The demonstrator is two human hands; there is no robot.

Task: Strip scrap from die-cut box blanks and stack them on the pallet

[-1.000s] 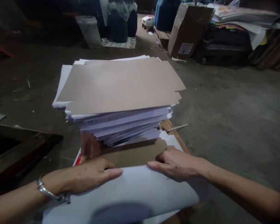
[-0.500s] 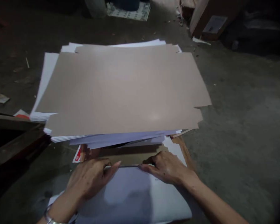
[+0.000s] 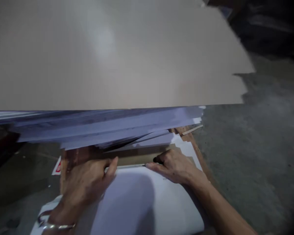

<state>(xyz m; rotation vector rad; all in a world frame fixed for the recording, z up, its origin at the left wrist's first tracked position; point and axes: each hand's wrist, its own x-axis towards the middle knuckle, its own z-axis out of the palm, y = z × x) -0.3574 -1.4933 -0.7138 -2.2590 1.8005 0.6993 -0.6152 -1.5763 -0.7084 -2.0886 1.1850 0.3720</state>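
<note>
A white cardboard sheet (image 3: 127, 192) lies curved in front of me, its far edge raised between my hands. My left hand (image 3: 90, 178) is closed at the left part of that edge, thumb stretched along it. My right hand (image 3: 172, 166) pinches the edge farther right, thumb on the near side and fingers curled behind. Beyond the edge shows a strip of grey-brown board (image 3: 137, 155). Fingertips of both hands are partly hidden.
A tall stack of notched cardboard blanks (image 3: 127, 65), brown face up with white ones beneath, overhangs just beyond my hands. The wooden bench edge (image 3: 198, 153) runs on the right. Concrete floor (image 3: 271, 156) lies past it.
The view has moved closer and lower, so the stack appears larger and higher. My left hand has slid slightly left along the edge; my right hand keeps its grip.
</note>
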